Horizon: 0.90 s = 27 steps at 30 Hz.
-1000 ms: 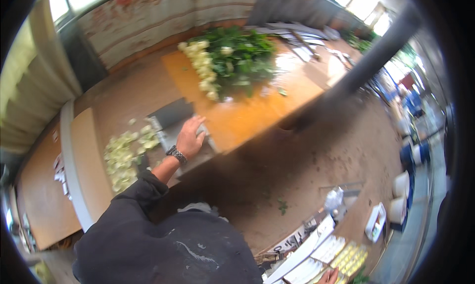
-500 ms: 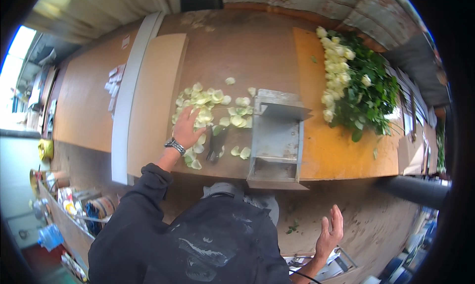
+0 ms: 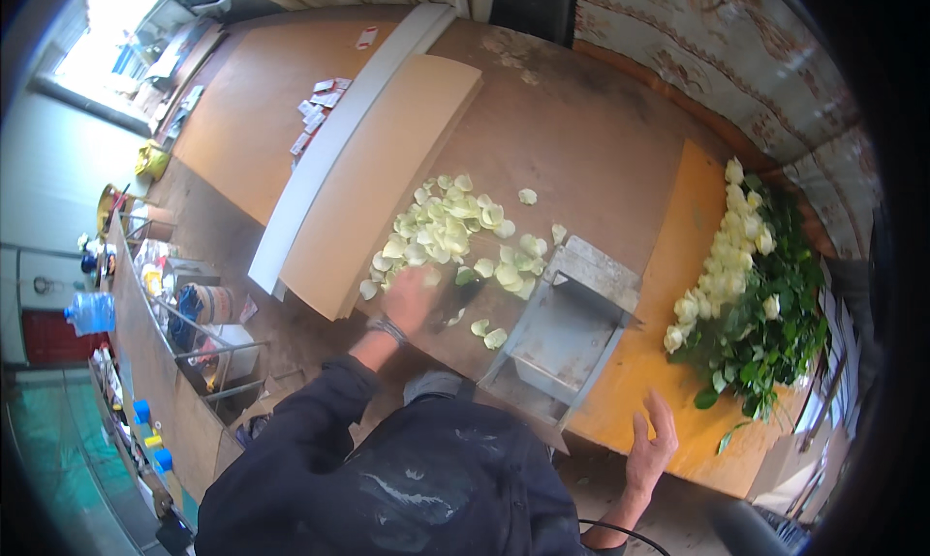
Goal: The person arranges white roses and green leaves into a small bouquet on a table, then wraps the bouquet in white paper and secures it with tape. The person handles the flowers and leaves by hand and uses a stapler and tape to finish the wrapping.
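My left hand (image 3: 412, 299), with a metal-banded watch (image 3: 392, 329) on its wrist, is at the near edge of a heap of pale green-white petals (image 3: 450, 229). Its fingers are smeared by motion, so their shape does not show. Just right of it, a dark object (image 3: 457, 299) lies among the petals; its kind is unclear. A worn grey metal stand (image 3: 567, 338) with a boxy frame sits right of the petals. My right hand (image 3: 654, 442) is over the table's near edge, thumb and fingers apart, holding nothing.
White roses (image 3: 725, 265) with dark green leaves lie at the right on an orange board (image 3: 620, 401). A tan board (image 3: 387, 183) and a long white strip (image 3: 354, 135) are left of the petals. Small white-and-red boxes (image 3: 315, 115) lie beyond. Cluttered shelving (image 3: 199, 353) stands lower left.
The whole view has swung, shifting the table's contents rightward and tilting them. My left hand has drawn nearer the petal heap's near edge; my right hand now appears beside the table edge.
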Each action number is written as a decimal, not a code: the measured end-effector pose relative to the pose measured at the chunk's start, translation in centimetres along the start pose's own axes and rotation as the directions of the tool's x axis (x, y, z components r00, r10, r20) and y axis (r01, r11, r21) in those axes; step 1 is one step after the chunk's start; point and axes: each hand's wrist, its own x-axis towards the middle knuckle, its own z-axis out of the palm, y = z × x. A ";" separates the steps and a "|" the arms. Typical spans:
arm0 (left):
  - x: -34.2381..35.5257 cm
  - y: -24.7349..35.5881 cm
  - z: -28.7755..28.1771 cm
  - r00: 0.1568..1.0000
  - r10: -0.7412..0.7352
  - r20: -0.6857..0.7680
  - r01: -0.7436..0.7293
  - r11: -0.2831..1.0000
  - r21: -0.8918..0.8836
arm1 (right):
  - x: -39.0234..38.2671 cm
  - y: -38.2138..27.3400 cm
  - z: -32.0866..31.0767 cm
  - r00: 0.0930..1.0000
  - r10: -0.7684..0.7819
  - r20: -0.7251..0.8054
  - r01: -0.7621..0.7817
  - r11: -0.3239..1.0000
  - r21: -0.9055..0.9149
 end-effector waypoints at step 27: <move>-5.6 -19.9 -13.7 0.961 0.142 0.235 -0.231 0.882 0.410 | -0.7 1.0 3.0 0.999 0.001 0.032 -0.012 0.941 0.338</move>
